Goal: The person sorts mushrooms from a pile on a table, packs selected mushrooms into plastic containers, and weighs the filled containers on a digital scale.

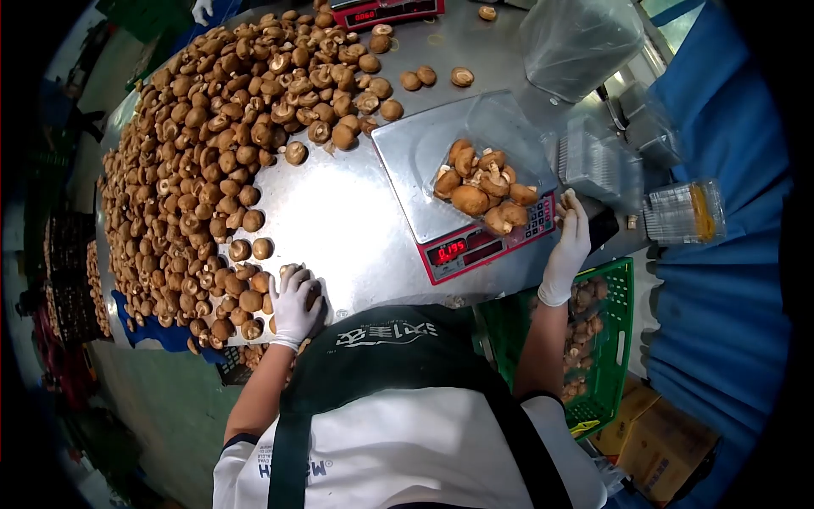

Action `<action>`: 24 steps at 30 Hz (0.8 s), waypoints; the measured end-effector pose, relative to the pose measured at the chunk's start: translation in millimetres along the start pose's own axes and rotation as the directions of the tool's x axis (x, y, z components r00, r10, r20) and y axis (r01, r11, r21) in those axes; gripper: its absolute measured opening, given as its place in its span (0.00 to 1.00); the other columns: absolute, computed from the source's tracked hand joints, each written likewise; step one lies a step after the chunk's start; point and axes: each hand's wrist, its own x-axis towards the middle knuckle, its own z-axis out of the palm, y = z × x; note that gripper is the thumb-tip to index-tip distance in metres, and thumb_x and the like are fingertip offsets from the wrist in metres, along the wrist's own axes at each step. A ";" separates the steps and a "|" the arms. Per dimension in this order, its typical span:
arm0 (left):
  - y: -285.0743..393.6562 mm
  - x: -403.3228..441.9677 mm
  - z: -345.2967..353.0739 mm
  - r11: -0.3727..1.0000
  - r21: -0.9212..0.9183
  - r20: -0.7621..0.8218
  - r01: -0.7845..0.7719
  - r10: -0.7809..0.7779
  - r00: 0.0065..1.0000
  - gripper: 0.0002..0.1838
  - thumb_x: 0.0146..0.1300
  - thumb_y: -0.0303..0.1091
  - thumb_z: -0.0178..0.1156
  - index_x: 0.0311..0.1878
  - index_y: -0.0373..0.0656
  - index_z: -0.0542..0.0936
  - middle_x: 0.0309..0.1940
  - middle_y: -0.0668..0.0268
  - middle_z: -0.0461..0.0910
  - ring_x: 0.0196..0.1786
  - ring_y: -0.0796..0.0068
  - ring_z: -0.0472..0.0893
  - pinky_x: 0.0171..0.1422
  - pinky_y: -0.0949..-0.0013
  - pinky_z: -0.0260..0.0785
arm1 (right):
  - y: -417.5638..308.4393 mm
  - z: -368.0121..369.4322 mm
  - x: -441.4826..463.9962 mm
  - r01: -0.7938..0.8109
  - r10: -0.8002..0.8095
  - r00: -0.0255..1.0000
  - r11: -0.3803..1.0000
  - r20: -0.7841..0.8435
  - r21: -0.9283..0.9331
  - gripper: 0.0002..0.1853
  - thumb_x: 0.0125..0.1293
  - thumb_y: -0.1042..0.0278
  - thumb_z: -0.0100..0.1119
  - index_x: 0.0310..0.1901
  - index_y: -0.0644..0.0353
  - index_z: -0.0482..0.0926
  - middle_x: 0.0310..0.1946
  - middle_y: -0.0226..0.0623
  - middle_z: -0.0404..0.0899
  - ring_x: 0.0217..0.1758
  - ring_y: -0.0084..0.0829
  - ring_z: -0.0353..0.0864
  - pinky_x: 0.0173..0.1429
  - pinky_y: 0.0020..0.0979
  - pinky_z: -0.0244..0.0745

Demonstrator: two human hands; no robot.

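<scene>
My left hand (294, 307), in a white glove, rests at the near edge of a large heap of brown mushrooms (203, 127). Its fingers curl round a mushroom (315, 293) that shows beside the thumb. To the right, my gloved right hand (570, 250) is beside the red scale's keypad, its fingers closed on a small tan mushroom (566, 202) at the tips. On the scale's metal plate (403, 165) sits a clear plastic tray (443, 159) holding several mushrooms. Red digits glow on the scale display (449, 251).
Clear empty trays (598, 165) are stacked right of the scale, near a clear plastic bag (581, 47). A green crate (623, 339) with packed mushrooms stands below my right arm. A second red scale (386, 10) is at the far edge, near another person's gloved hand (202, 10).
</scene>
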 end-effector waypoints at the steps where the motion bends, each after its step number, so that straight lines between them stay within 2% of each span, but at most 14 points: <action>1: -3.2 2.2 -5.6 1.000 0.001 -0.012 0.010 -0.010 1.000 0.21 0.54 0.40 0.68 0.53 0.50 0.80 0.60 0.63 0.73 0.73 0.60 0.63 0.79 0.40 0.39 | -5.0 2.5 -0.1 0.026 -0.025 1.000 0.999 0.016 -0.036 0.16 0.76 0.72 0.46 0.59 0.69 0.77 0.55 0.42 0.80 0.55 0.30 0.80 0.61 0.29 0.73; 5: 9.8 22.1 -25.9 0.993 -0.112 -0.157 -0.032 0.014 0.988 0.25 0.57 0.39 0.66 0.58 0.48 0.76 0.63 0.57 0.71 0.74 0.55 0.62 0.80 0.41 0.36 | -29.0 21.8 -4.7 0.331 -0.284 0.938 0.906 0.200 -0.264 0.12 0.65 0.78 0.59 0.50 0.62 0.84 0.47 0.40 0.83 0.52 0.35 0.81 0.59 0.32 0.74; 8: 39.6 50.0 -29.8 0.954 -0.258 -0.261 -0.154 0.085 0.962 0.23 0.59 0.36 0.64 0.59 0.46 0.76 0.63 0.55 0.70 0.72 0.51 0.63 0.78 0.43 0.46 | -55.4 44.4 -1.0 0.650 -0.487 0.749 0.672 0.449 -0.355 0.19 0.58 0.74 0.66 0.52 0.57 0.82 0.43 0.37 0.83 0.49 0.39 0.79 0.60 0.37 0.70; 9: 52.5 58.2 -32.5 0.918 -0.342 -0.273 -0.198 0.105 0.956 0.23 0.59 0.34 0.64 0.59 0.45 0.76 0.63 0.55 0.70 0.71 0.50 0.64 0.76 0.45 0.50 | -46.5 48.9 2.9 0.654 -0.425 0.740 0.635 0.521 -0.410 0.20 0.56 0.73 0.68 0.52 0.57 0.81 0.42 0.35 0.82 0.47 0.40 0.78 0.58 0.39 0.67; 12: 84.3 70.2 -35.4 0.786 -0.551 -0.298 -0.281 0.129 0.946 0.22 0.60 0.30 0.63 0.59 0.40 0.76 0.63 0.53 0.70 0.68 0.50 0.68 0.71 0.56 0.62 | -51.0 47.8 3.0 0.622 -0.444 0.773 0.668 0.453 -0.407 0.17 0.58 0.77 0.66 0.50 0.58 0.83 0.41 0.37 0.81 0.49 0.41 0.79 0.59 0.37 0.70; 13: 88.9 69.5 -34.7 0.755 -0.602 -0.265 -0.260 0.118 0.957 0.22 0.61 0.30 0.62 0.59 0.41 0.76 0.63 0.52 0.71 0.68 0.50 0.68 0.71 0.57 0.62 | -64.8 51.2 -8.1 0.541 -0.428 0.831 0.770 0.354 -0.340 0.15 0.57 0.75 0.66 0.48 0.59 0.83 0.38 0.36 0.81 0.43 0.38 0.77 0.50 0.38 0.69; 14: 90.5 68.4 -34.2 0.721 -0.651 -0.229 -0.237 0.110 0.967 0.22 0.61 0.29 0.62 0.59 0.41 0.76 0.63 0.51 0.71 0.68 0.50 0.69 0.72 0.58 0.62 | -74.8 57.3 -24.4 0.462 -0.393 0.865 0.866 0.311 -0.192 0.14 0.59 0.78 0.63 0.48 0.59 0.83 0.37 0.38 0.81 0.42 0.37 0.78 0.47 0.37 0.71; 15: 88.8 68.5 -29.3 0.730 -0.633 -0.247 -0.258 0.125 0.961 0.20 0.67 0.30 0.59 0.62 0.40 0.74 0.60 0.55 0.73 0.62 0.58 0.74 0.67 0.64 0.65 | -75.4 64.2 -41.8 0.474 -0.399 0.829 0.873 0.393 -0.112 0.14 0.61 0.79 0.60 0.48 0.60 0.83 0.38 0.39 0.82 0.42 0.36 0.79 0.48 0.36 0.73; 16: 87.0 66.8 -23.9 0.614 -0.780 -0.143 -0.124 0.018 0.990 0.20 0.69 0.31 0.56 0.63 0.40 0.73 0.59 0.57 0.74 0.59 0.62 0.76 0.65 0.66 0.68 | -69.8 77.0 -61.4 0.375 -0.369 0.781 0.922 0.504 0.095 0.13 0.62 0.78 0.60 0.48 0.61 0.82 0.39 0.41 0.82 0.42 0.37 0.81 0.48 0.35 0.75; 17: 85.1 64.2 -17.9 0.465 -0.885 -0.019 0.015 -0.069 0.997 0.19 0.72 0.32 0.54 0.64 0.40 0.72 0.58 0.58 0.75 0.56 0.66 0.77 0.62 0.67 0.70 | -70.2 89.5 -84.7 0.253 -0.262 0.730 0.962 0.631 0.107 0.12 0.63 0.75 0.61 0.49 0.62 0.82 0.39 0.43 0.82 0.42 0.39 0.83 0.47 0.35 0.76; 19: 80.9 63.7 -3.6 0.206 -0.957 0.173 0.206 -0.165 0.971 0.19 0.78 0.36 0.46 0.67 0.41 0.69 0.52 0.64 0.77 0.46 0.77 0.79 0.51 0.74 0.73 | -15.6 128.3 -123.2 0.271 -0.212 0.646 0.962 0.733 0.039 0.15 0.66 0.70 0.59 0.54 0.61 0.78 0.40 0.44 0.81 0.42 0.46 0.82 0.48 0.39 0.77; 20: 78.8 65.5 -2.8 0.168 -0.939 0.272 0.300 -0.168 0.947 0.20 0.78 0.40 0.48 0.67 0.40 0.68 0.51 0.64 0.78 0.47 0.77 0.78 0.51 0.74 0.73 | 11.9 144.2 -136.0 0.133 0.013 0.577 0.985 0.817 -0.110 0.17 0.69 0.71 0.55 0.57 0.62 0.76 0.48 0.47 0.79 0.52 0.50 0.79 0.58 0.39 0.74; 22: 65.5 69.7 30.1 0.255 -0.877 0.386 0.407 -0.129 0.913 0.23 0.76 0.41 0.52 0.68 0.40 0.68 0.51 0.63 0.77 0.47 0.77 0.78 0.52 0.74 0.72 | 57.0 168.8 -153.7 0.120 0.303 0.489 0.905 0.818 -0.407 0.19 0.70 0.70 0.51 0.61 0.63 0.73 0.57 0.50 0.75 0.60 0.50 0.75 0.65 0.40 0.70; 24: 59.4 68.1 55.3 0.359 -0.867 0.335 0.345 -0.093 0.938 0.27 0.71 0.38 0.59 0.69 0.41 0.67 0.56 0.60 0.74 0.52 0.73 0.77 0.58 0.72 0.70 | 49.8 163.6 -155.0 0.076 0.220 0.522 0.950 0.824 -0.302 0.22 0.70 0.72 0.49 0.65 0.63 0.70 0.63 0.53 0.69 0.66 0.50 0.70 0.70 0.39 0.65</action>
